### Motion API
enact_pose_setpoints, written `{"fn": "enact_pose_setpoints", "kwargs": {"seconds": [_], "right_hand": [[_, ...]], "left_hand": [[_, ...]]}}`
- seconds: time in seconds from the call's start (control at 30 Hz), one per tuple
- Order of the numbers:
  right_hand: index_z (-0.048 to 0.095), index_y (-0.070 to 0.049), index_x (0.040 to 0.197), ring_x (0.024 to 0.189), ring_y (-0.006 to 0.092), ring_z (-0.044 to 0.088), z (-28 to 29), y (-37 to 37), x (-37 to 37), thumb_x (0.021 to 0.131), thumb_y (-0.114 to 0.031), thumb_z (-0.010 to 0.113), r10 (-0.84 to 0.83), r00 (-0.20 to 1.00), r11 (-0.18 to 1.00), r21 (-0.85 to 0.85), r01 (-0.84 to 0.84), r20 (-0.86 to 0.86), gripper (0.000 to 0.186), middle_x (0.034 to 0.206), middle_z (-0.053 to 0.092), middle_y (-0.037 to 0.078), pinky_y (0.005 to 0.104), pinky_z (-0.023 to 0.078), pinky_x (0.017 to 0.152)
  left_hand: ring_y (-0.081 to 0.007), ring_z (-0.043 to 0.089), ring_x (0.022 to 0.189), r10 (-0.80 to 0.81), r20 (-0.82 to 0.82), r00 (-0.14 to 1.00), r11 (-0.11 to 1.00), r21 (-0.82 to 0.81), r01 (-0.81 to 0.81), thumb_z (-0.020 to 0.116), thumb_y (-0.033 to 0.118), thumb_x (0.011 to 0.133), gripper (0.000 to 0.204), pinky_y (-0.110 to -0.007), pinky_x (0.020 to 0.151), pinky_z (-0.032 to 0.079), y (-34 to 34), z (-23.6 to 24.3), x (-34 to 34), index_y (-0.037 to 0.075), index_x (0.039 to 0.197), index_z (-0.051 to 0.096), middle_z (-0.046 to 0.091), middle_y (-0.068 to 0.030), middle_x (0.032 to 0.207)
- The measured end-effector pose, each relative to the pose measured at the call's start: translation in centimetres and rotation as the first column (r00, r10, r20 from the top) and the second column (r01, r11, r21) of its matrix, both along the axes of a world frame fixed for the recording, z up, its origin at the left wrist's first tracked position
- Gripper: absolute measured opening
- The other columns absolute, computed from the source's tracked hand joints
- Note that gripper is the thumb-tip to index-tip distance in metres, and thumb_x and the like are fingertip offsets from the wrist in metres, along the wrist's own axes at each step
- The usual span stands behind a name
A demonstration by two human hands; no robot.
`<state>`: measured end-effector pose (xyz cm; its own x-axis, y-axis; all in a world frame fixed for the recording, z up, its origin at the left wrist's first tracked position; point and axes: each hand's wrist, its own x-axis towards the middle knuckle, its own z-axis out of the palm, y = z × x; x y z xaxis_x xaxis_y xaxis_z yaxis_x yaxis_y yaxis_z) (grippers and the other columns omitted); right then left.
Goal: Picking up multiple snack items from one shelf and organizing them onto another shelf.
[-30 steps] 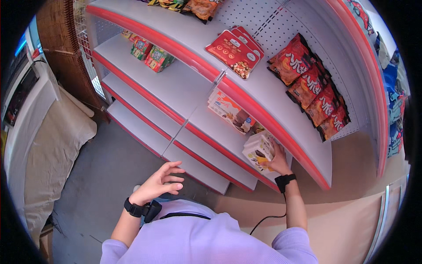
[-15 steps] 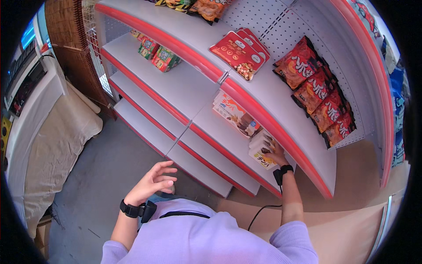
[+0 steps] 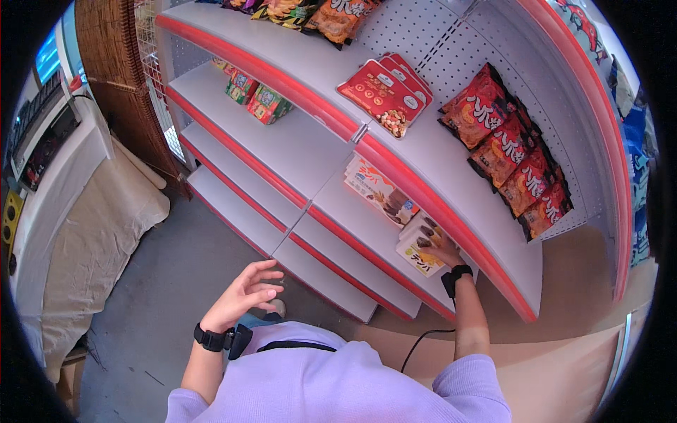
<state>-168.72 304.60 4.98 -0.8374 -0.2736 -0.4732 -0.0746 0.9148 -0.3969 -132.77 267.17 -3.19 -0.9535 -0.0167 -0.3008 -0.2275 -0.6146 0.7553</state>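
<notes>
My right hand (image 3: 443, 250) reaches onto a shelf below the top one, its fingers on the front white snack box (image 3: 419, 258), which has dark chocolate pieces and a yellow patch printed on it. Similar boxes stand in a row behind it. The shelf above partly covers them, and my fingertips are hard to make out. To the left of this row stand larger white and orange snack boxes (image 3: 379, 190). My left hand (image 3: 249, 296) hovers in front of the lower shelves, fingers apart, with nothing in it.
Red-edged shelves (image 3: 423, 183) curve across the view. The upper one bears red snack bags (image 3: 518, 151), red flat packs (image 3: 381, 95) and other bags (image 3: 343, 17). Small green and red boxes (image 3: 268, 104) sit further left. A beige cloth (image 3: 106, 247) hangs at the left; a black cable (image 3: 416, 352) trails from my right wrist.
The front white box in my right hand has come slightly outward from its row. My left hand stays nearly in place. The view has shifted a little.
</notes>
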Motion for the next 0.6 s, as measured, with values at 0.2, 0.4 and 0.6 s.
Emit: {"fn": "enact_pose_setpoints", "kwargs": {"seconds": [0.2,0.4,0.6], "right_hand": [[0.034,-0.007,0.137,0.129,0.0306,0.038,0.1,-1.7,3.5,0.065,-0.042,0.080,0.038,0.967,0.999,0.010,-0.037,-0.251,0.092,0.133,0.045,0.018,0.0396,0.026,0.108],[0.039,-0.010,0.137,0.133,0.0346,0.032,-2.1,-0.9,5.9,0.066,-0.046,0.077,0.073,0.836,0.974,0.221,0.058,-0.544,0.088,0.138,0.040,0.019,0.0524,0.022,0.108],[0.028,-0.016,0.145,0.140,0.0411,0.011,-5.8,-2.9,10.7,0.070,-0.048,0.073,-0.076,0.704,0.978,0.085,0.192,-0.706,0.093,0.151,0.021,0.020,0.0632,0.011,0.107]], "left_hand": [[-0.0247,0.055,0.113,0.007,0.003,1.000,0.999,-0.032,-0.007,0.066,0.018,0.085,0.063,-0.038,0.083,0.054,-1.6,0.5,0.6,0.007,0.139,0.034,0.047,-0.0146,0.132],[-0.0255,0.055,0.113,-0.066,-0.017,0.998,0.996,-0.068,0.065,0.066,0.018,0.085,0.062,-0.039,0.083,0.054,-3.6,1.0,0.3,0.008,0.138,0.035,0.049,-0.0148,0.130],[-0.0268,0.057,0.111,-0.247,-0.057,0.967,0.968,-0.059,0.244,0.064,0.014,0.086,0.059,-0.037,0.079,0.057,-7.1,1.2,0.8,0.009,0.138,0.037,0.049,-0.0145,0.129]]}}
